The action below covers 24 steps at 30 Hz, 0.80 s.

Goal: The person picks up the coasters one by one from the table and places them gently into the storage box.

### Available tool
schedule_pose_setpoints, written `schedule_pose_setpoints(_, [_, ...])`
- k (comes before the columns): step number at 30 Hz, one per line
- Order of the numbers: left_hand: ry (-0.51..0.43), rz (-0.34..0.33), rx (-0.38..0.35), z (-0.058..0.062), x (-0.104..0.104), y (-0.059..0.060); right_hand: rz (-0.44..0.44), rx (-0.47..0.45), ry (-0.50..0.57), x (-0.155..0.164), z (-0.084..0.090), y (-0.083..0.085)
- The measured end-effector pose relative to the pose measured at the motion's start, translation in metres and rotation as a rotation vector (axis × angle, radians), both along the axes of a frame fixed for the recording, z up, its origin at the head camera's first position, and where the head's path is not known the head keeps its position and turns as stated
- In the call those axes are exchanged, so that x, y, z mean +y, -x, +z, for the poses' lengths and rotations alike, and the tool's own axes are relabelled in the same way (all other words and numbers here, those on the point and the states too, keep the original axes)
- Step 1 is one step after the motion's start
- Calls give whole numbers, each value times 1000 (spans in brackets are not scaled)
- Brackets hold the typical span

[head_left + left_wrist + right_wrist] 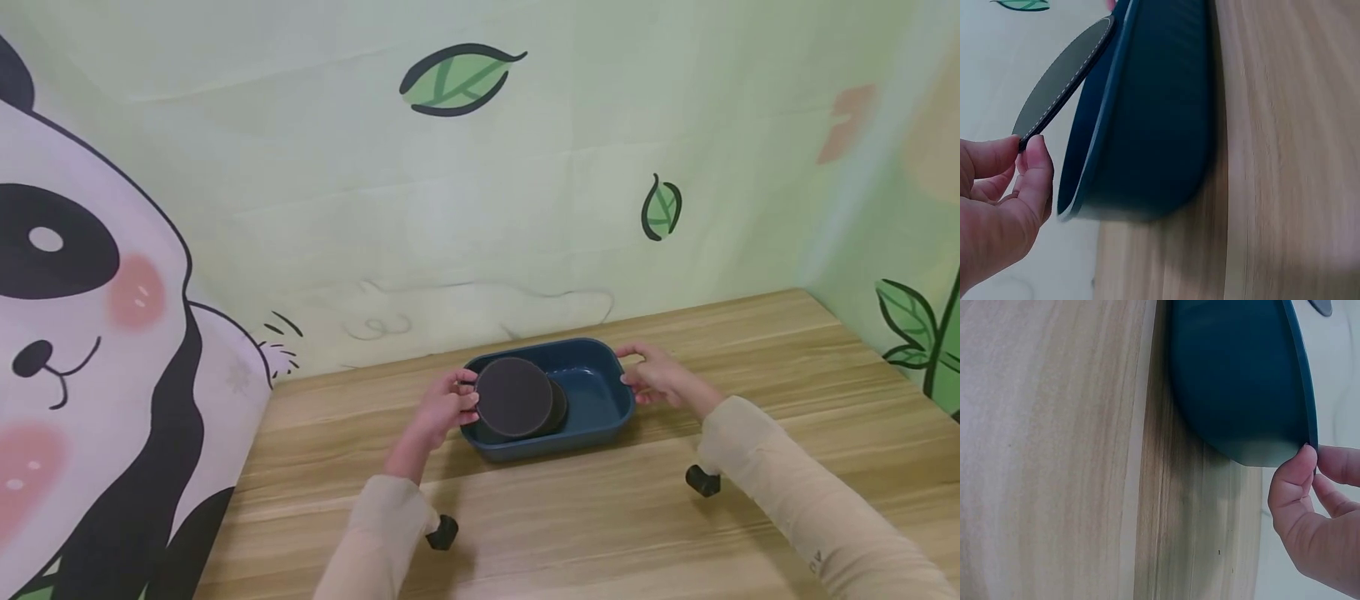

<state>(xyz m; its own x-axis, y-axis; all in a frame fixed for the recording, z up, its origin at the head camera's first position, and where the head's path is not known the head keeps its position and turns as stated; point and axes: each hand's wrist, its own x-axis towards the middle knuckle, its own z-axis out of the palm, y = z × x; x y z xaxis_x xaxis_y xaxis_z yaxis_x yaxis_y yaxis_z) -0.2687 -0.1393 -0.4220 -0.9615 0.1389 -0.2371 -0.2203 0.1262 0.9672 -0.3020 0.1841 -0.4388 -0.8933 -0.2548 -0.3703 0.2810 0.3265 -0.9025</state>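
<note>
Both hands are at the blue tray point(600, 392) now, one at each end, well apart from each other. The tray sits on the wooden table point(570, 517), near the back edge, close to the wall cloth with its green leaves point(457, 79) and the big panda point(82, 333) off to the left. The left hand point(442, 408) is pinching the rim of a dark round disc point(513, 396) between thumb and fingertip; the left wrist view shows that pinch plainly, with pale stitching running along the disc's edge and the disc leaning up over the tray's left rim. A second dark disc point(558, 404) peeks out from under the first, lying inside the tray. Over on the other side, the right hand point(656, 375) has its thumb and fingers closed on the tray's right rim, and the right wrist view shows the thumb pressed against the outside of the edge. Both arms are in pale beige sleeves point(787, 492), with a small black camera mount under each wrist.
</note>
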Motion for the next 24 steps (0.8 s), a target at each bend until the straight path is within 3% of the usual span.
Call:
schedule_pose_setpoints(15, [16,23,-18,-14,22,12,-3,0,6,0,0,-1])
schedule_pose_setpoints(24, [114,77,14,-16,32,14,-2,5,13,0,-1,-1])
